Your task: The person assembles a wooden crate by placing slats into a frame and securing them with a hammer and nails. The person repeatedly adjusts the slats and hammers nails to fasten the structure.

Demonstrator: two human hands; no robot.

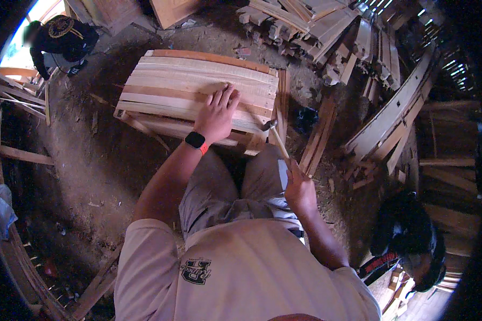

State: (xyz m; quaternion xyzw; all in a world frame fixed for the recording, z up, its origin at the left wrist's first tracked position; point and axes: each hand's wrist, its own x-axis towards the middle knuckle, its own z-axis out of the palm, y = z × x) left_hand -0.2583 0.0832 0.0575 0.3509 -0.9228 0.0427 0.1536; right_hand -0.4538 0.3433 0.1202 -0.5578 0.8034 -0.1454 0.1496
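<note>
The pale shirt (251, 273) fills six o'clock. At eleven, the left hand (216, 115) lies open on the slats (166, 79); at four, the right hand (300, 190) grips a hammer (280, 142) pointing toward eleven. Nailing seems underway; a blow calls for steady slats.

I work in a woodworking workshop, shown by jumbled tan wooden planks (326, 32), a dusty brown earth floor (91, 176) and my wooden-handled metal hammer (279, 140).

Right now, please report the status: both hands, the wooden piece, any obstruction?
Left hand resting on slatted wooden piece. Right hand gripping hammer, head near piece's right end. Left hand covers some of piece.
</note>
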